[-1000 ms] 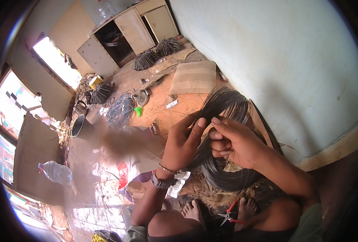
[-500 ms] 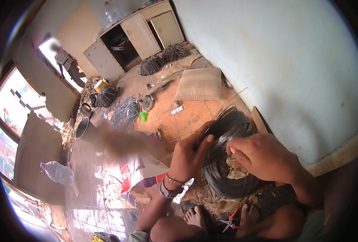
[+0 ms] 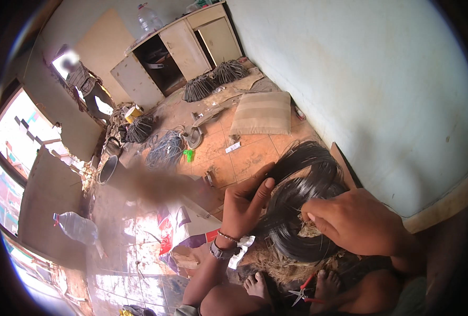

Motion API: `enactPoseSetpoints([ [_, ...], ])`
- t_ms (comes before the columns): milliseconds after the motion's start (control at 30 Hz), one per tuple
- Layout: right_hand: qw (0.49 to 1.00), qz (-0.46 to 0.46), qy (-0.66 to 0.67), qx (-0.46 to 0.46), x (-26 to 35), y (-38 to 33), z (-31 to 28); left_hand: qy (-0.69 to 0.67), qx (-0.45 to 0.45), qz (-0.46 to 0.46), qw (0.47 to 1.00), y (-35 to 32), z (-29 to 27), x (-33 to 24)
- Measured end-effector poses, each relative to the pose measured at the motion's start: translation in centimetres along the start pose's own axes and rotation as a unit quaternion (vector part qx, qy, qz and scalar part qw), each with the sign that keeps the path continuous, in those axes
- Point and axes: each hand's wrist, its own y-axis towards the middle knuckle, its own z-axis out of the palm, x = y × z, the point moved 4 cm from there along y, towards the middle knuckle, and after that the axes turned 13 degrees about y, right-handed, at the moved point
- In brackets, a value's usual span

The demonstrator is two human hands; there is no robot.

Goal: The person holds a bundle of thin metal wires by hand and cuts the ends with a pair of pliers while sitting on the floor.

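A large coil of thin dark wire (image 3: 318,181) stands before me, its lower loops around a bundle of rough brown fibre (image 3: 281,267). My left hand (image 3: 246,208) is closed around the coil's left side, thumb raised and the other fingers partly hidden behind the strands. At the coil's inner right edge, my right hand (image 3: 357,221) pinches wire between thumb and curled forefinger; the strand itself is too fine to make out. Red-handled cutters (image 3: 301,295) lie with jaws apart on the floor between my bare feet.
A striped cushion (image 3: 261,114) lies beyond the coil by the wall. Farther off are dark wire bundles (image 3: 198,88), a tangle of bluish wire (image 3: 164,151) and a cabinet (image 3: 184,45). A plastic bottle (image 3: 77,227) is at left. A person (image 3: 84,84) stands at the far opening.
The coil's upper loops have spread and shifted right. My right hand has moved slightly right and down, away from my left hand. The distant person has shifted a little.
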Motion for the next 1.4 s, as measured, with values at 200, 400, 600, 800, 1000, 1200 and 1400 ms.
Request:
enactPoseSetpoints([
  [200, 0.965, -0.112, -0.191, -0.142, 2.0, 3.8, -1.6, 0.108, 0.003, 0.049, 0.993, -1.0, -0.2, 0.0],
  [400, 0.880, -0.200, -0.299, -0.311, 2.7, 4.1, -0.3, 0.200, 0.006, 0.086, 0.976, -1.0, 1.8, 0.3],
  [600, 0.971, 0.038, -0.125, -0.199, 0.9, 4.5, 2.0, 0.190, -0.021, 0.072, 0.979, -2.6, 0.2, 1.1],
  [800, 0.980, -0.077, -0.083, -0.163, -0.7, 4.4, 0.5, 0.165, 0.021, -0.001, 0.986, -1.8, 0.8, 0.4],
  [1000, 0.966, -0.146, 0.000, -0.213, -1.5, 6.7, -1.2, 0.065, -0.002, -0.073, 0.995, -0.5, -1.5, -0.7],
  [1200, 0.992, -0.063, 0.019, -0.104, -1.2, 5.7, -0.2, 0.117, -0.070, -0.028, 0.990, 0.2, -0.3, 2.2],
  [1400, 0.991, -0.085, 0.014, -0.105, -0.8, 5.3, 0.2, 0.053, -0.084, -0.081, 0.992, 0.0, 0.4, 3.2],
])
